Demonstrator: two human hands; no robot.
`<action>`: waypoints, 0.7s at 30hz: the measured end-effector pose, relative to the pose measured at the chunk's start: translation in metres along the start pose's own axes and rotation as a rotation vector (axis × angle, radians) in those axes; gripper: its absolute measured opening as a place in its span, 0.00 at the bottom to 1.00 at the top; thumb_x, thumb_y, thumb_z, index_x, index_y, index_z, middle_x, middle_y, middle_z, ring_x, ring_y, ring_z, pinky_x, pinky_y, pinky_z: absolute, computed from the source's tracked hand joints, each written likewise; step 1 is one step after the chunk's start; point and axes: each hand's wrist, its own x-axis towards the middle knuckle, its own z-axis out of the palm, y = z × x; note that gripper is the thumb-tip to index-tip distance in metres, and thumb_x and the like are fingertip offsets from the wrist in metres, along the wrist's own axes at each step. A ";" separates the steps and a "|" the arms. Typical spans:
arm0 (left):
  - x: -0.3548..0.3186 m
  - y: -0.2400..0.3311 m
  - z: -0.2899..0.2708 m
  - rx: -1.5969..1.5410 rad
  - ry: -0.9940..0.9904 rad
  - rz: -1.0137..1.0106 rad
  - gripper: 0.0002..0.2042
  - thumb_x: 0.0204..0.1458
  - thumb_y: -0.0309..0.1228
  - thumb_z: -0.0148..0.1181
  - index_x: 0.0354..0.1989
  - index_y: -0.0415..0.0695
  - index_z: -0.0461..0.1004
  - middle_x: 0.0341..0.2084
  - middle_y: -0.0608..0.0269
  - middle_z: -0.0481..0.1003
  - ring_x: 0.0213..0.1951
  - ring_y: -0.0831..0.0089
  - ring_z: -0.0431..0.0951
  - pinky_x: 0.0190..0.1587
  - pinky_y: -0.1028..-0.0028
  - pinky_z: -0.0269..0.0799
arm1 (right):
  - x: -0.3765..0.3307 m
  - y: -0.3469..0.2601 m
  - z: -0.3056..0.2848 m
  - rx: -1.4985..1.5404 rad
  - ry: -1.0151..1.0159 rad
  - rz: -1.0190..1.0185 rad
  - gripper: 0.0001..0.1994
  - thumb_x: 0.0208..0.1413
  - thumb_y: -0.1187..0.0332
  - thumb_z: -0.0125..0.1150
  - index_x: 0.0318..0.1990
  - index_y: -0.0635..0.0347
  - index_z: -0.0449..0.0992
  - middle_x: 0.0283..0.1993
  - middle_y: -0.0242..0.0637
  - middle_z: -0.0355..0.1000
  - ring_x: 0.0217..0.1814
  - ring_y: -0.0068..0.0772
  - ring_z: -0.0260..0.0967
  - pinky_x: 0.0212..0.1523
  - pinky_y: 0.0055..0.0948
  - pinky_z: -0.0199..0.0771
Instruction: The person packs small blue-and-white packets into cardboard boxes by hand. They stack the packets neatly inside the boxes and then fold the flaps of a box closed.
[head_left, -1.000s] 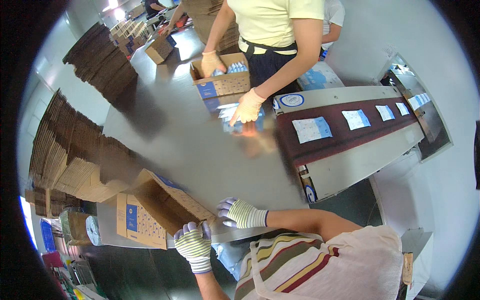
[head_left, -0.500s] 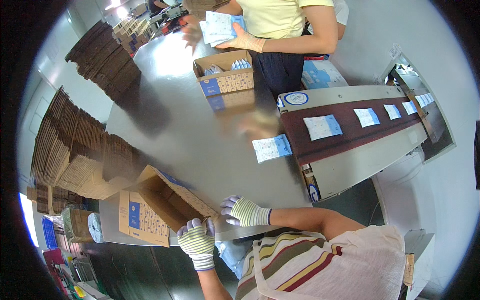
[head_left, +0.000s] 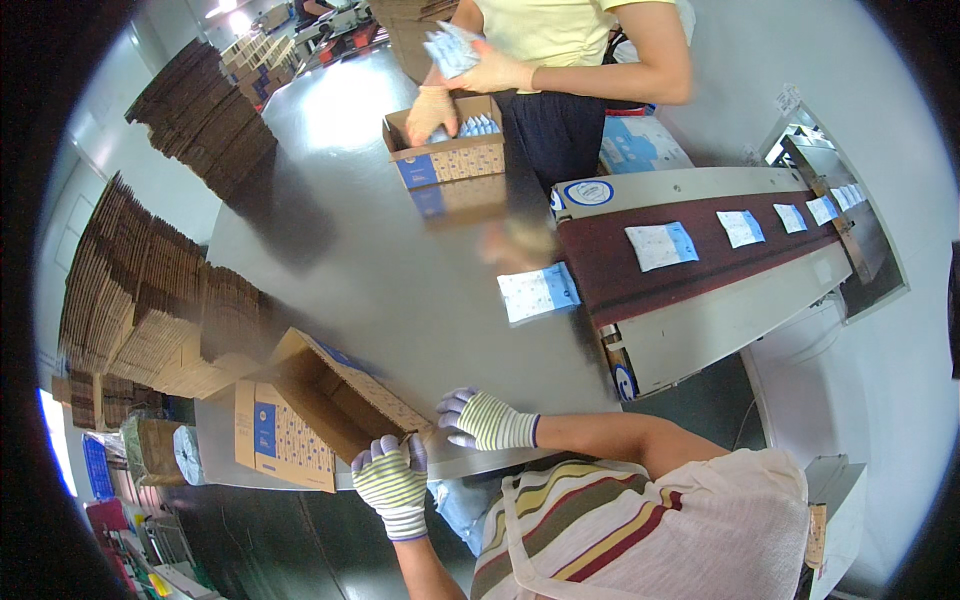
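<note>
My left hand (head_left: 391,487), in a white, green-striped glove with lilac fingertips, grips the near end of an open cardboard box (head_left: 356,405), thumb apart from the fingers. The box lies tilted near the table edge, its opening toward me; no contents show in the visible part. My right hand (head_left: 486,419), gloved alike, holds nothing. Its slightly bent, parted fingers are just right of the box, above the metal table. A white-and-blue soft packet (head_left: 539,293) lies farther off, at the end of the conveyor.
Folded cardboard stacks (head_left: 130,290) line the left side. A conveyor belt (head_left: 600,260) with several packets extends right. Across the table (head_left: 330,270), a co-worker in yellow (head_left: 545,40) has one hand in a carton (head_left: 465,158) holding packets and more packets in the other.
The co-worker's blurred hand has come down into the far carton, and the held packets have tilted. Packets on the belt sit at slightly different places. My hands stay almost still.
</note>
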 end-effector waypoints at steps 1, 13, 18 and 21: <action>0.000 -0.001 0.000 0.000 0.002 -0.001 0.12 0.44 0.39 0.60 0.23 0.47 0.66 0.17 0.61 0.68 0.22 0.63 0.71 0.33 0.64 0.66 | 0.001 -0.001 -0.001 0.002 -0.001 0.002 0.16 0.52 0.59 0.54 0.44 0.59 0.72 0.53 0.44 0.65 0.56 0.46 0.59 0.57 0.44 0.59; 0.000 0.001 -0.001 0.005 0.004 0.007 0.12 0.45 0.40 0.60 0.22 0.46 0.65 0.17 0.61 0.67 0.21 0.62 0.71 0.32 0.64 0.66 | 0.000 -0.001 -0.003 -0.002 -0.006 0.010 0.16 0.52 0.59 0.54 0.45 0.58 0.72 0.54 0.43 0.65 0.57 0.44 0.59 0.58 0.43 0.59; 0.000 0.000 0.001 -0.015 0.029 0.012 0.12 0.44 0.39 0.60 0.22 0.46 0.65 0.17 0.61 0.68 0.21 0.61 0.71 0.32 0.64 0.66 | -0.001 0.000 0.001 -0.023 0.013 0.004 0.18 0.53 0.58 0.53 0.46 0.60 0.72 0.52 0.44 0.66 0.56 0.44 0.59 0.58 0.42 0.58; 0.001 0.002 0.001 -0.020 0.008 0.006 0.12 0.44 0.39 0.60 0.23 0.46 0.66 0.17 0.61 0.68 0.21 0.61 0.71 0.32 0.64 0.66 | -0.001 0.002 0.003 -0.025 0.013 0.006 0.17 0.52 0.58 0.54 0.44 0.60 0.72 0.52 0.43 0.66 0.55 0.44 0.60 0.57 0.42 0.59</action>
